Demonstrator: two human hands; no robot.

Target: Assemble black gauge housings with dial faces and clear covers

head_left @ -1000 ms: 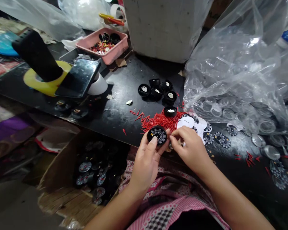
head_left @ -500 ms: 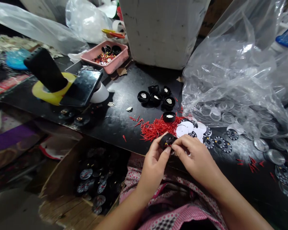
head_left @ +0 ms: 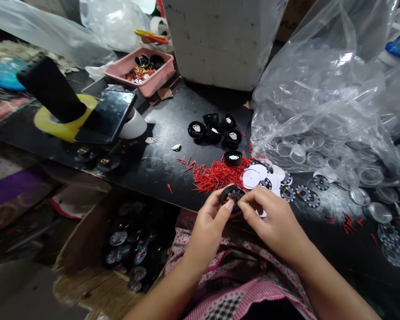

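Note:
A small round black gauge (head_left: 232,194) with a printed dial face is gripped in my left hand (head_left: 210,218), the thumb lying on its face. My right hand (head_left: 269,212) is closed, its thumb and index fingertips pinched at the gauge's right edge; whether a small part sits between them is hidden. Just beyond the hands lies a heap of red pointers (head_left: 216,176). White discs (head_left: 251,178) and black dial discs (head_left: 303,192) spread to its right. Several black cups (head_left: 214,132) with pale metal plates inside stand behind the heap.
A plastic bag of clear covers (head_left: 320,115) fills the right side. A pink tray (head_left: 160,80), a phone (head_left: 106,116) and a yellow tape roll (head_left: 46,126) are at the back left. Below the table edge, a cardboard box (head_left: 76,253) holds finished-looking gauges.
The view has shifted slightly, so the table items appear a little further left and higher. The gauge's face is turned more toward the camera, with both hands still at it.

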